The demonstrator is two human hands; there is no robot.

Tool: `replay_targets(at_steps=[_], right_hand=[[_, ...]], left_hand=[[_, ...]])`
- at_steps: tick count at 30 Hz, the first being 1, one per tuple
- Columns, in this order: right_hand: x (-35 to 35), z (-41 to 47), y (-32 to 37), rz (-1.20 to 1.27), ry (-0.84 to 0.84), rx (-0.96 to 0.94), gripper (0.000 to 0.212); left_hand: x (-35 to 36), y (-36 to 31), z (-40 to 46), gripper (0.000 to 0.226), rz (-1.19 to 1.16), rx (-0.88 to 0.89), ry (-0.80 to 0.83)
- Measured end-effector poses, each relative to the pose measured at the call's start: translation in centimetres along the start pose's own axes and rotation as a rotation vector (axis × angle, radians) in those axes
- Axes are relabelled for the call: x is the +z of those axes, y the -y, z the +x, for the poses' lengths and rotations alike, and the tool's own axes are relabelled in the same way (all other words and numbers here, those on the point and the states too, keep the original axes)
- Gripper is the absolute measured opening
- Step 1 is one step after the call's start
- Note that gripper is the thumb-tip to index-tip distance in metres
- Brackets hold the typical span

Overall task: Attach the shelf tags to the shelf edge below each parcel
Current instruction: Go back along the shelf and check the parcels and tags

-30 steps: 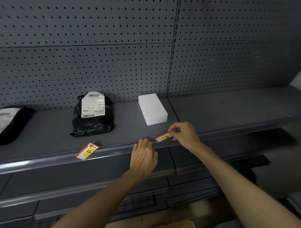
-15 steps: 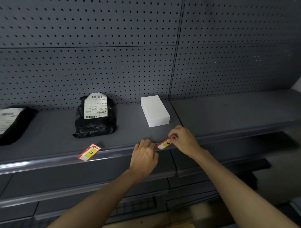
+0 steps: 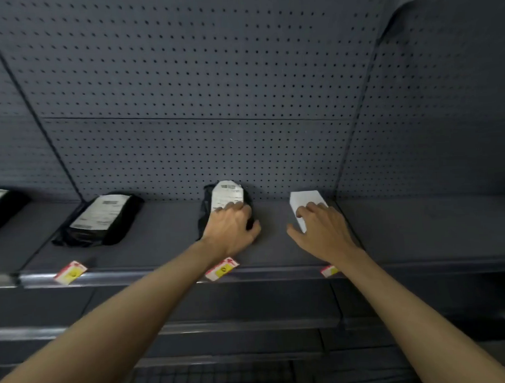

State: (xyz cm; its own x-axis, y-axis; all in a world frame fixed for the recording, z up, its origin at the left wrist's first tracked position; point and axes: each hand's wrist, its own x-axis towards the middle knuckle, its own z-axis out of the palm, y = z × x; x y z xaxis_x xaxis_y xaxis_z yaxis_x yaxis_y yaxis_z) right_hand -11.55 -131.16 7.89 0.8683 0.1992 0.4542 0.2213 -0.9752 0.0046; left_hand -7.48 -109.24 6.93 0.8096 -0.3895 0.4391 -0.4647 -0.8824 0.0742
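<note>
Both arms are stretched over the shelf [image 3: 418, 228] now. The left hand [image 3: 229, 230] lies on top of the black bagged parcel [image 3: 226, 203], fingers curled over its near end and touching the white shipping label; it looks like a loose hold on the bag, not a pinch. The right hand [image 3: 322, 227] rests on the white box [image 3: 304, 201], fingers spread across its near face, thumb out to the side. It covers the box, but whether it truly grips is hard to tell from here.

Neither hand carries a tag. Three tags sit along the shelf edge [image 3: 162, 276]: one just below the left wrist [image 3: 222, 269], red, white and yellow, tilted; one peeking out beside the right wrist [image 3: 329, 271], mostly hidden by the forearm; and a third well off to the left of the left hand [image 3: 70, 272], below a second black parcel [image 3: 100, 218]. A further dark parcel [image 3: 1, 206] shows at the far left, cut off by the frame.

So the tagging in this stretch looks done, and the step in hand seems to be squaring each parcel above its tag. Next, I judge, a small nudge of bag and box so each sits straight over its tag, without a forearm brushing the tilted tags loose. Whether the far-left parcel has a tag cannot be seen; that wants checking.
</note>
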Motion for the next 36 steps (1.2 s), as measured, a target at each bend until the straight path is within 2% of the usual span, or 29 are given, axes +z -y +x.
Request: replay_targets(at_steps=[7,17,23,27,36], right_hand=[[-1.3,6.2,16.4,0.1,-0.056,-0.122,0.04],[-1.1,11.9,46.7,0.228,-0.05,-0.283,0.043],[-0.8,13.9,62.1,0.286,-0.012,-0.344,0.05],[-0.7,15.1,69.5,0.287,0.017,-0.373,0.048],[2.7,20.3,83.0,0.357,0.073,-0.426,0.043]], left_hand=[[-10.6,16.3,-6.1,0.042,0.106,-0.116,-0.053],[-23.3,40.0,-22.9,0.046,0.25,-0.306,-0.074],[-28.8,50.6,-32.1,0.045,0.305,-0.45,-0.049],[-30.5,55.2,-35.9,0.046,0.285,-0.55,-0.051],[-34.2,68.0,-42.4,0.038,0.378,-0.635,-0.01]])
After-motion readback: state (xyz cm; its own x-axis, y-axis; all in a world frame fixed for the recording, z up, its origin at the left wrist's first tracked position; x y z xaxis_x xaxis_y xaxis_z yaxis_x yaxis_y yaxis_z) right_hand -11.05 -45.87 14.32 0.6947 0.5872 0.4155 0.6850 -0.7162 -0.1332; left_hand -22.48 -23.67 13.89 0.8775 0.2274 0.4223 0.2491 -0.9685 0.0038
